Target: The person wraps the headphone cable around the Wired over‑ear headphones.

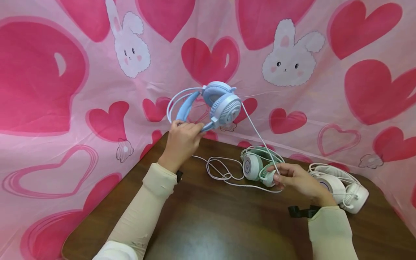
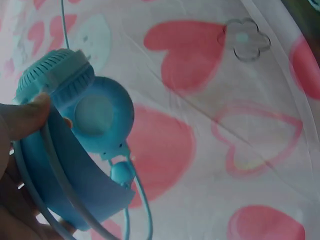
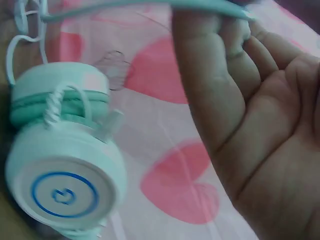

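Note:
My left hand (image 1: 183, 141) grips pale blue headphones (image 1: 226, 110) by the headband, raised above the table. Their two ear cups point up and to the right. In the left wrist view the thumb presses near one ear cup (image 2: 57, 75), and the padded headband (image 2: 75, 175) lies across the palm. A thin white cable (image 1: 256, 130) runs from the headphones down to my right hand (image 1: 294, 178), which pinches it between thumb and fingers. Behind that hand, partly covered by it, lie white-and-green headphones (image 1: 252, 167) on the table.
A white pair of headphones (image 1: 355, 196) lies at the right of the brown table (image 1: 208, 216). The green pair's cable (image 1: 224, 177) is loosely looped on the wood. A pink cloth (image 1: 162, 65) with hearts and rabbits hangs behind the table.

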The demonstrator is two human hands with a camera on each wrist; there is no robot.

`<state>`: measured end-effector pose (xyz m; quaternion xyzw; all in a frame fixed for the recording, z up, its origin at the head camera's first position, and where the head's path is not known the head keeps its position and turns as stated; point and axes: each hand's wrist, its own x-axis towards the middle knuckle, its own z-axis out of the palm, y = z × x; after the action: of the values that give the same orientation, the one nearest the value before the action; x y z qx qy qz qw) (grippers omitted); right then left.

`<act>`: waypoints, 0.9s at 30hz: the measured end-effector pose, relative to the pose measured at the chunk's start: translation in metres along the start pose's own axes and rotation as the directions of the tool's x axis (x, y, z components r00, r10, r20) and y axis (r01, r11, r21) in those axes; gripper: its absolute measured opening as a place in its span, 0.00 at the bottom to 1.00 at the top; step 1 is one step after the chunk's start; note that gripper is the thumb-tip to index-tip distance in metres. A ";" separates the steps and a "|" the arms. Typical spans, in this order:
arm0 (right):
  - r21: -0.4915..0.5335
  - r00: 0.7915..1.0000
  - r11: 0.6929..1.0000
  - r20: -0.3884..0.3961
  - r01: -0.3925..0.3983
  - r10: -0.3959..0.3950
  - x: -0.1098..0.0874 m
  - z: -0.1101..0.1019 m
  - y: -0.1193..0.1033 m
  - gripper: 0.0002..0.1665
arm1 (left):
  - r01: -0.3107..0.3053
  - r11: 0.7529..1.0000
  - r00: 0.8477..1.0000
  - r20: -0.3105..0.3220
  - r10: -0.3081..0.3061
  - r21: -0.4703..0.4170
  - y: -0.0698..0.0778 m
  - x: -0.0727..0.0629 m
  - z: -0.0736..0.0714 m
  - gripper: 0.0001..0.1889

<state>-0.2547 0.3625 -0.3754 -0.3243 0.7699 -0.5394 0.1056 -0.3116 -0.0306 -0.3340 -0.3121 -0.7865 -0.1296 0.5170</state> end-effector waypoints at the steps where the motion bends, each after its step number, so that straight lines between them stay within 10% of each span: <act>1: 0.007 0.999 1.000 -0.032 0.004 -0.004 -0.003 -0.002 -0.003 0.15 | 0.014 1.000 1.000 -0.006 -0.014 0.003 -0.004 -0.001 -0.001 0.08; 5: 0.007 0.956 1.000 -0.293 0.008 -0.006 -0.014 -0.009 -0.015 0.13 | 0.015 1.000 1.000 0.012 -0.015 0.011 -0.015 -0.002 -0.005 0.07; 13: 0.126 0.787 0.956 -0.601 0.265 -0.140 -0.026 -0.013 -0.024 0.13 | -0.216 0.968 0.965 0.120 0.232 -0.130 -0.011 -0.001 0.002 0.06; 27: 0.100 0.703 0.969 -0.705 0.226 -0.091 -0.027 -0.012 -0.030 0.11 | -0.431 0.828 0.829 0.206 0.520 -0.357 0.045 -0.002 0.022 0.08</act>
<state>-0.2282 0.3822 -0.3486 -0.1522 0.6705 -0.6952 -0.2096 -0.2991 0.0145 -0.3509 -0.5895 -0.7217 -0.0634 0.3573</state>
